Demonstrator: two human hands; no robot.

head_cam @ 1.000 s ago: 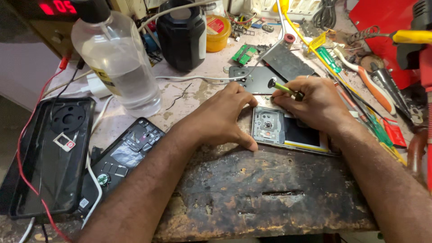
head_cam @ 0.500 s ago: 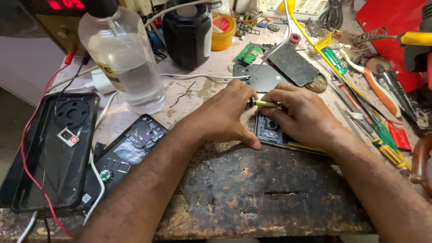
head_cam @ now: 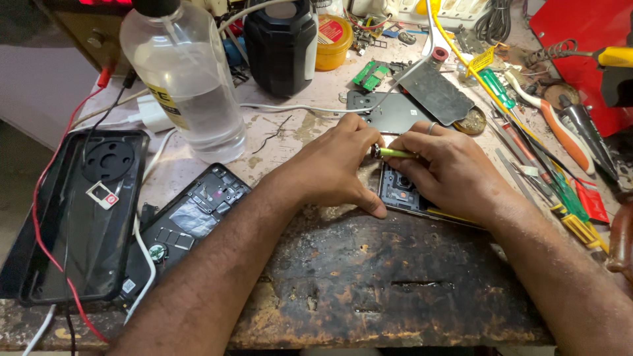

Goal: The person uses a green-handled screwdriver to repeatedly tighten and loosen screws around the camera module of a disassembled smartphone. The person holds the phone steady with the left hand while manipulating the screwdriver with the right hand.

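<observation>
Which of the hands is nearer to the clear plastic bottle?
Left. The left hand lies just right of the clear plastic bottle, with bare bench between them. The right hand sits further right, beyond the left, over the opened phone.

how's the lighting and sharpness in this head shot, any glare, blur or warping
Head view: soft, even light, with only faint shadows under the left hand and right hand; both hands and the opened phone look sharp; bright highlights sit on the clear bottle; the top left corner is dark; wide-angle warping leans the bottle and stretches the forearms at the bottom edge.
</observation>
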